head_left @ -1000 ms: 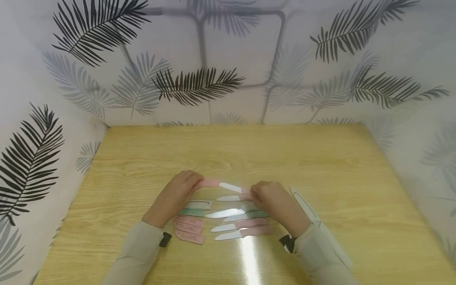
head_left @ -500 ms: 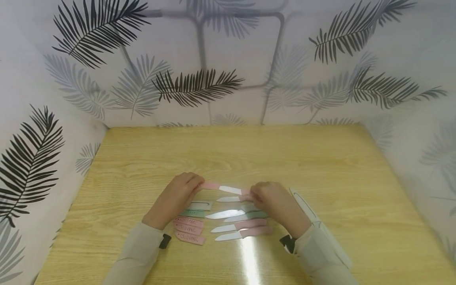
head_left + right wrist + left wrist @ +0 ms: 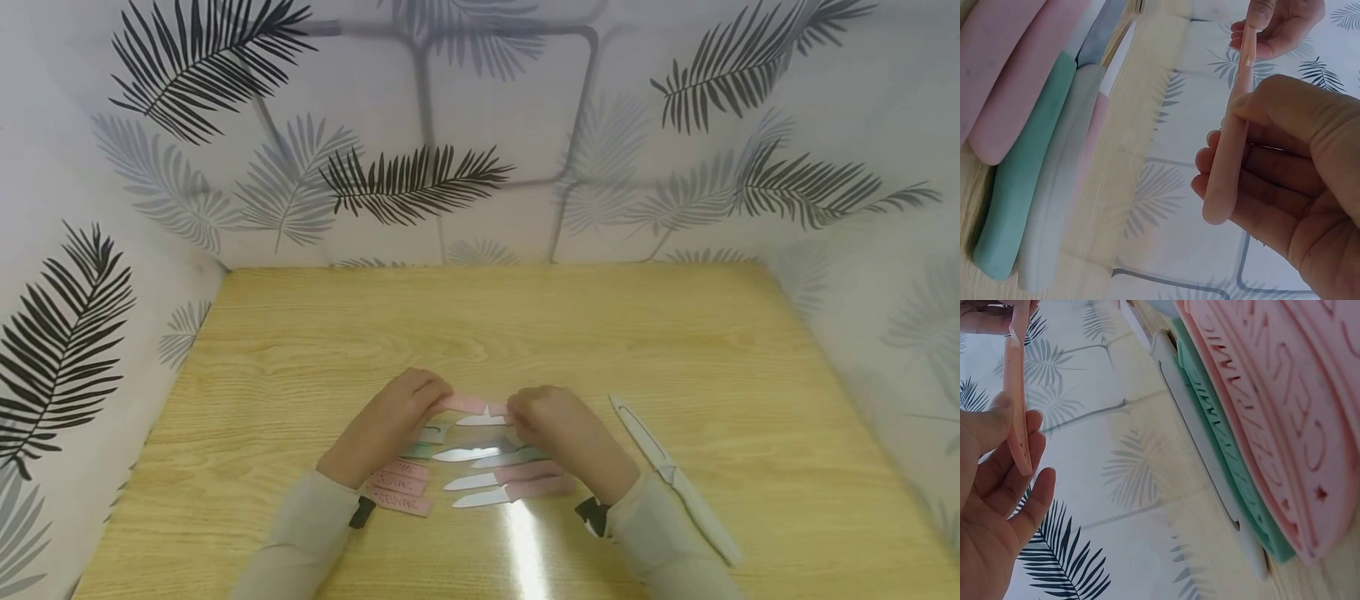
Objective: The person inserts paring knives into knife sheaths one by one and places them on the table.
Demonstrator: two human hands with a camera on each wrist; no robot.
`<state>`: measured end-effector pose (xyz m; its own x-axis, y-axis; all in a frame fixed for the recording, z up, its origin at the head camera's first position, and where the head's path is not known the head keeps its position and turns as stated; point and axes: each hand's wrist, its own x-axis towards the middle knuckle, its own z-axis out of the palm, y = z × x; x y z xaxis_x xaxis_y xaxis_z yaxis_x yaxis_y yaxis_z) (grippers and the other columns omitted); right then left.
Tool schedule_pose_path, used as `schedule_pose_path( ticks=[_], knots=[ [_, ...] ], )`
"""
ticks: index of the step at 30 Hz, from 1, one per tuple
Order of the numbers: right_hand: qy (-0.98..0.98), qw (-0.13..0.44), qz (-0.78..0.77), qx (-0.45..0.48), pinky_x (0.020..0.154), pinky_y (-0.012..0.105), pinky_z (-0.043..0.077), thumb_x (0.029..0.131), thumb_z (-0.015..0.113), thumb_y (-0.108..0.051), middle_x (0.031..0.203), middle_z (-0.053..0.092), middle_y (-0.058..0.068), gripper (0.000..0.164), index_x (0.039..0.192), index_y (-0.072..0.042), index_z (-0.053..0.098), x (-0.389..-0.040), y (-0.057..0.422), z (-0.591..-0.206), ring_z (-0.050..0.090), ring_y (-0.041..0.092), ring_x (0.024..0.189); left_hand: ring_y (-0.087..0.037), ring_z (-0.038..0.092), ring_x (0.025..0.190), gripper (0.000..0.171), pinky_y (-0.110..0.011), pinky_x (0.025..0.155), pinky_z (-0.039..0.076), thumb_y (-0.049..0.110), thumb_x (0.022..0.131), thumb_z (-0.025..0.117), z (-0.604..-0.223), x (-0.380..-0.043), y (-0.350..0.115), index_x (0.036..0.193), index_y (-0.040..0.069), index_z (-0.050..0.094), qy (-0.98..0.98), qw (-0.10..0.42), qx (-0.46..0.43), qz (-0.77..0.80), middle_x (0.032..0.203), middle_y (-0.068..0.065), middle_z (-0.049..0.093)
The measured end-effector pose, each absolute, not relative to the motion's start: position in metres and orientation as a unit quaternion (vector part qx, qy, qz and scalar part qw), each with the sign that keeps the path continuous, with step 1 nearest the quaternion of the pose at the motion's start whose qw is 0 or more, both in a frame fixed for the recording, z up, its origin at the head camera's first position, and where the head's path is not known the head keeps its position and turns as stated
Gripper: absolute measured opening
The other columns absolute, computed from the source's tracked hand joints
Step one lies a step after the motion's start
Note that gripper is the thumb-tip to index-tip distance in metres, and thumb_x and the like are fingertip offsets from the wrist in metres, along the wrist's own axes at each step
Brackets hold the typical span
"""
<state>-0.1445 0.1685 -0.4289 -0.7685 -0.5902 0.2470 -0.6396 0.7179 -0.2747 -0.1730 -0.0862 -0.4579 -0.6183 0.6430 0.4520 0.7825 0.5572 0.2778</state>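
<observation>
Over a wooden table [image 3: 480, 325], the left hand [image 3: 396, 419] is pinching a pink sheath [image 3: 467, 403] — the right hand [image 3: 568, 429], a pink-handled knife [image 3: 1221, 181].

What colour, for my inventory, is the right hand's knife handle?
Pink; the knife handle shows best in the right-wrist view.

A wood-grain table [image 3: 480, 325] carries a close row of blade covers on its left — three pink covers [image 3: 402, 502], one green cover [image 3: 417, 451] and one pale cover [image 3: 432, 433]. Beside them lie a pink-handled knife [image 3: 482, 421], a white-handled knife [image 3: 1060, 181], a green-handled knife [image 3: 517, 456] and two more pink-handled knives [image 3: 534, 487], tips pointing left. A pale peeler [image 3: 677, 478] lies aslant at right — apart from the knives. Light glares off the near wood.
</observation>
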Motion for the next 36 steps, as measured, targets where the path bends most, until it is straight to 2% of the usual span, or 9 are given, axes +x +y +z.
schedule_pose_path(
  ticks=[12, 25, 36],
  knots=[
    [-0.922, 0.081, 0.179, 0.333, 0.055, 0.015, 0.046, 0.077, 0.071, 0.004, 0.069, 0.060, -0.005, 0.018, 0.073, -0.010, 0.061, -0.1423, 0.1673, -0.4307, 0.048, 0.004, 0.059, -0.018, 0.058, 0.098, 0.016, -0.026, 0.086, 0.051, 0.009, 0.091, 0.064, -0.4570, -0.1702, -0.0863, 0.106, 0.005, 0.062, -0.860, 0.168, -0.421, -0.234, 0.107, -0.004, 0.061],
    [-0.931, 0.091, 0.155, 0.318, 0.054, 0.019, 0.045, 0.076, 0.074, -0.001, 0.066, 0.054, -0.007, 0.019, 0.072, -0.011, 0.059, -0.1414, 0.1641, -0.4291, 0.047, 0.006, 0.059, -0.016, 0.055, 0.099, 0.017, -0.026, 0.087, 0.049, 0.007, 0.092, 0.062, -0.4557, -0.1673, -0.0883, 0.109, 0.005, 0.061, -0.866, 0.164, -0.416, -0.224, 0.106, -0.002, 0.059],
    [-0.926, 0.139, 0.142, 0.320, 0.063, 0.022, 0.051, 0.074, 0.080, -0.005, 0.083, 0.063, -0.001, 0.018, 0.083, -0.010, 0.064, -0.1401, 0.1650, -0.4344, 0.055, 0.012, 0.073, -0.018, 0.056, 0.101, 0.020, -0.028, 0.088, 0.050, 0.008, 0.089, 0.066, -0.4517, -0.1685, -0.0898, 0.109, 0.005, 0.063, -0.855, 0.182, -0.422, -0.240, 0.107, -0.003, 0.061]
  ],
)
